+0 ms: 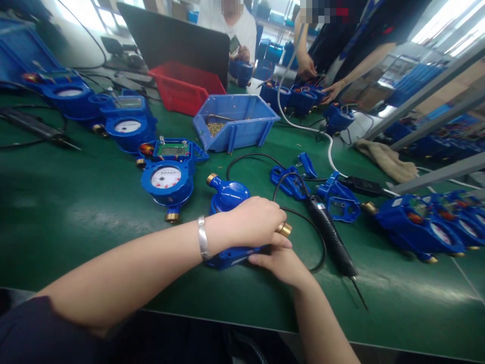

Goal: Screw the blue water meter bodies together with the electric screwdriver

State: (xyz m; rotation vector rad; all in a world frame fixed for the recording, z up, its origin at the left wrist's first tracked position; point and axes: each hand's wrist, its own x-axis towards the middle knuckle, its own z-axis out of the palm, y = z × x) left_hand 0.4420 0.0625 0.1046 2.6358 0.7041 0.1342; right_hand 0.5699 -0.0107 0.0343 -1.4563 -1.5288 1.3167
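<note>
My left hand, a silver bracelet on its wrist, lies curled over a blue water meter body turned face down on the green table, gripping it from above. My right hand comes up from below and holds the meter's near right side, just under its brass end fitting. A black electric screwdriver lies on the table just right of my hands, its cord looping behind them.
A finished meter with a white dial stands left of my hands, more meters behind it. A blue bin of small brass screws, a red bin, loose blue covers, further meters right. Other people work at the far side.
</note>
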